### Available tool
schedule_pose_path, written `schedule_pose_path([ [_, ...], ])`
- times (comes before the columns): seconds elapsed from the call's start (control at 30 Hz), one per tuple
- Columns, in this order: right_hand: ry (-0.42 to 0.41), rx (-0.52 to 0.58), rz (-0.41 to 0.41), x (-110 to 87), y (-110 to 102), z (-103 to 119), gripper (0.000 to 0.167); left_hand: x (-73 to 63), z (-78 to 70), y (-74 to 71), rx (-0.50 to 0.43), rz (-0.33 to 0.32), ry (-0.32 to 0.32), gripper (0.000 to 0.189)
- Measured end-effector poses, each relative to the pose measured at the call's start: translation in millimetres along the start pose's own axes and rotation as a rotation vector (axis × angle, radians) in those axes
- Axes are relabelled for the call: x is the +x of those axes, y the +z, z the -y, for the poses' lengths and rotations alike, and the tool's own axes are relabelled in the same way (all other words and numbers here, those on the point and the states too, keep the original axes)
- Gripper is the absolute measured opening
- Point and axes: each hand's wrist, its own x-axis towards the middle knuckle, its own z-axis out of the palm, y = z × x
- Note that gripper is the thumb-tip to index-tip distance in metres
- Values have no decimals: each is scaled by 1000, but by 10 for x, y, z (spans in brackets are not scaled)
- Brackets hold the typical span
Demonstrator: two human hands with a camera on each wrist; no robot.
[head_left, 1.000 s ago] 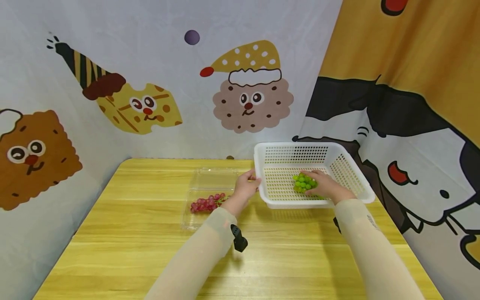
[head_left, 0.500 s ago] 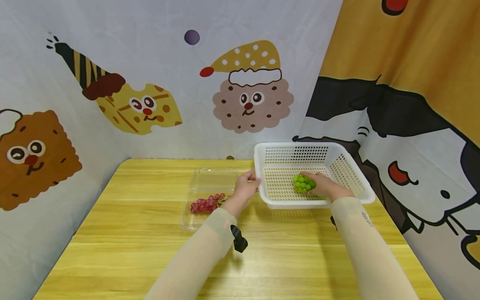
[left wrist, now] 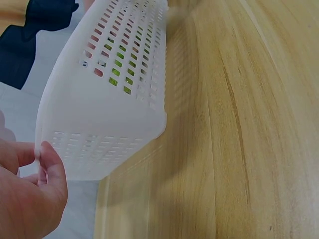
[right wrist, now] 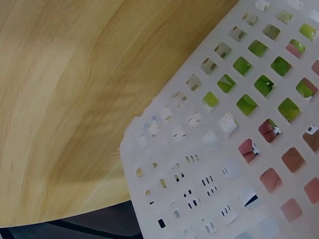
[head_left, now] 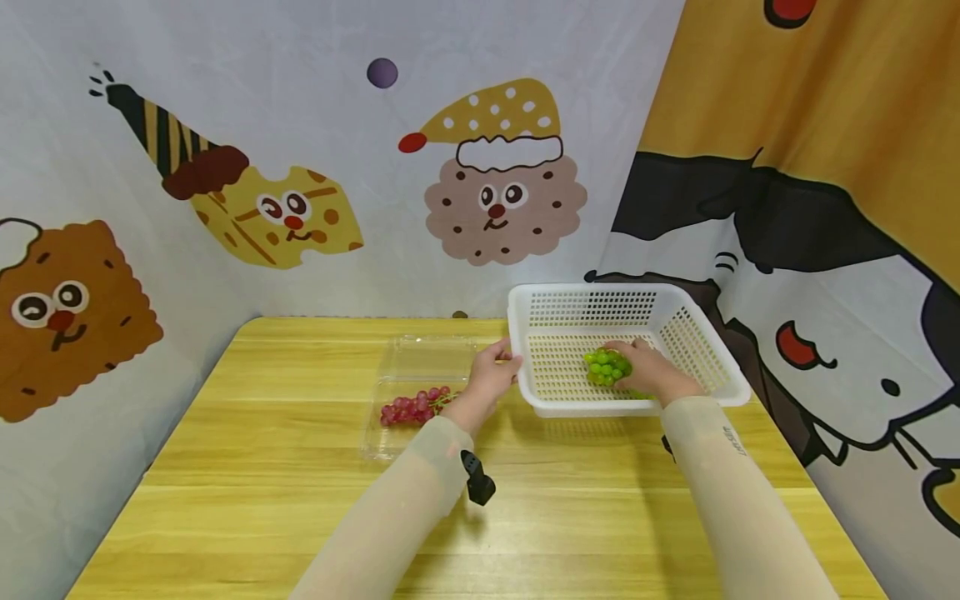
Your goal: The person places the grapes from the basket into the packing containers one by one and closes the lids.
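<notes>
Hardly anything has changed in a second: my left hand (head_left: 491, 377) pinches the white basket (head_left: 585, 408), my right hand (head_left: 654, 372) grips the green grapes (head_left: 603, 367) inside (lifted or resting, I can't tell), seemingly unreleased.

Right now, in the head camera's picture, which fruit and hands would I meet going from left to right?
Red grapes, the person's left hand, green grapes, then the right hand.

Green grapes (head_left: 606, 367) are in a perforated white basket (head_left: 581, 408).
</notes>
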Motion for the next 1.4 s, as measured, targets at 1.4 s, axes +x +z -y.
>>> schedule_pose_path([
  [1.4, -80, 18, -191, -21, -8, 57, 47, 3, 4, 1, 11, -9, -6, 47],
])
